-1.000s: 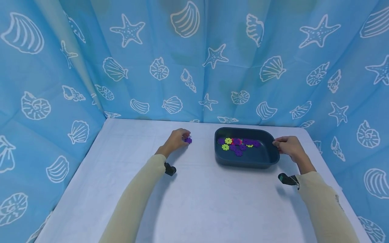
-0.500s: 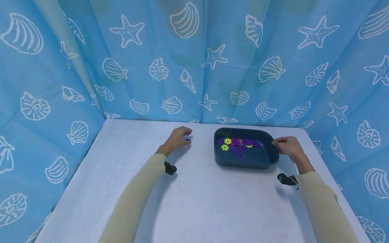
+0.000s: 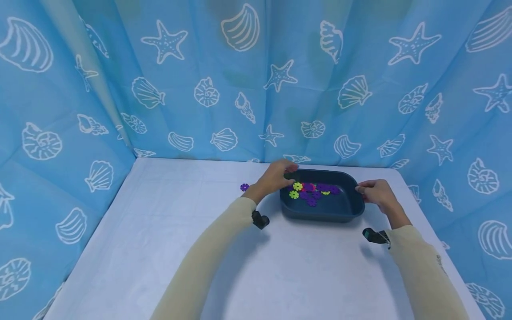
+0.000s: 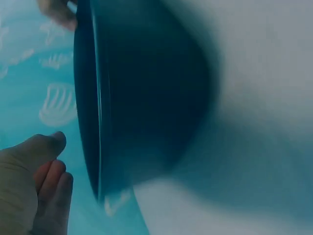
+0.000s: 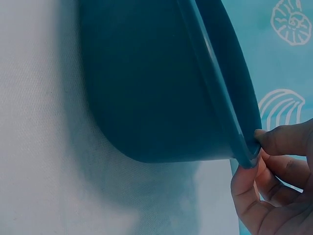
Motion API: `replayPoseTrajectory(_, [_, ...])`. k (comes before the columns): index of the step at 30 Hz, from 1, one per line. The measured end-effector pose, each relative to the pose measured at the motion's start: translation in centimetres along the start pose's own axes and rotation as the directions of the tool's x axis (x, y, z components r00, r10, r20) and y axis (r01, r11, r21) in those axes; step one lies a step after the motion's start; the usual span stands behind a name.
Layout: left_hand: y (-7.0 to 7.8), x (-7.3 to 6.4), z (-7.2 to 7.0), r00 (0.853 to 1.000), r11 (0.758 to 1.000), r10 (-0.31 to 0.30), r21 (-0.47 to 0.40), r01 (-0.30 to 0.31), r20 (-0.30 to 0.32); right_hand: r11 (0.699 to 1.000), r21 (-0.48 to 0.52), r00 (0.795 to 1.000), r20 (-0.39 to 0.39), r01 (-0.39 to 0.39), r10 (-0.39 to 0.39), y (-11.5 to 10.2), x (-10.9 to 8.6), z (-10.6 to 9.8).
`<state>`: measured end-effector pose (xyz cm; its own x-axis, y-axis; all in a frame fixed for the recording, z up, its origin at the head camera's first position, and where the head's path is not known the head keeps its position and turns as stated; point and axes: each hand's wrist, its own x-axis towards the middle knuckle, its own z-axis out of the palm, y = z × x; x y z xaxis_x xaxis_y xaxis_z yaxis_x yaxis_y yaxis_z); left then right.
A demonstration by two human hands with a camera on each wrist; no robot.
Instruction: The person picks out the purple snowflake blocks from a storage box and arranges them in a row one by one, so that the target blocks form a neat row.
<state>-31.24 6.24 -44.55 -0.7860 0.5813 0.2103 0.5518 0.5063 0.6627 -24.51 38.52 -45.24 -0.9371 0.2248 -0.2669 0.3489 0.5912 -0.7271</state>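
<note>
A dark blue-grey plastic basin holds several flower-shaped disc pieces, purple ones, yellow-green ones and some red. My left hand hovers at the basin's left end, thumb and fingers apart over the rim with nothing between them. In the left wrist view these fingers are beside the rim, away from the wall. At the opposite end, my right hand pinches the rim between thumb and fingers, as the right wrist view also shows. One purple disc lies on the white cloth left of the basin, just behind my left wrist.
White cloth covers the table. A blue curtain with shell and starfish prints rises at the back and along both sides. Small dark cameras sit on both wrists.
The left hand has let go of the purple disc, leaving it on the cloth, and has moved right to the basin's left rim. The right hand keeps its grip on the rim.
</note>
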Motion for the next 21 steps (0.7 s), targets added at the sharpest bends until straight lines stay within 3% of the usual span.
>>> replayPoseTrajectory(5, [2.0, 1.1, 3.1, 0.995, 0.999, 0.032, 0.035, -0.036, 0.097, 1.0, 0.012, 1.0, -0.022, -0.019, 0.019, 0.2, 0.3, 0.0])
replayPoseTrajectory(11, [2.5, 1.3, 6.0, 0.974, 0.995, -0.005, 0.097, -0.017, 0.226, 1.0, 0.014, 1.0, -0.011, 0.001, -0.001, 0.3, 0.3, 0.1])
replayPoseTrajectory(16, [2.3, 1.4, 7.1, 0.951, 0.983, 0.006, 0.172, -0.063, 0.31, 1.0, 0.019, 1.0, 0.003, -0.004, 0.004, 0.9, 0.9, 0.1])
replayPoseTrajectory(17, [2.3, 1.5, 7.2, 0.946, 0.978, 0.019, 0.19, -0.085, 0.322, 1.0, 0.015, 1.0, -0.01, 0.011, -0.011, 2.2, 2.2, 0.3])
replayPoseTrajectory(21, [2.3, 1.8, 7.5, 0.93, 0.965, 0.051, 0.222, -0.14, 0.363, 1.0, 0.017, 1.0, -0.017, 0.01, -0.01, 2.2, 2.1, 0.1])
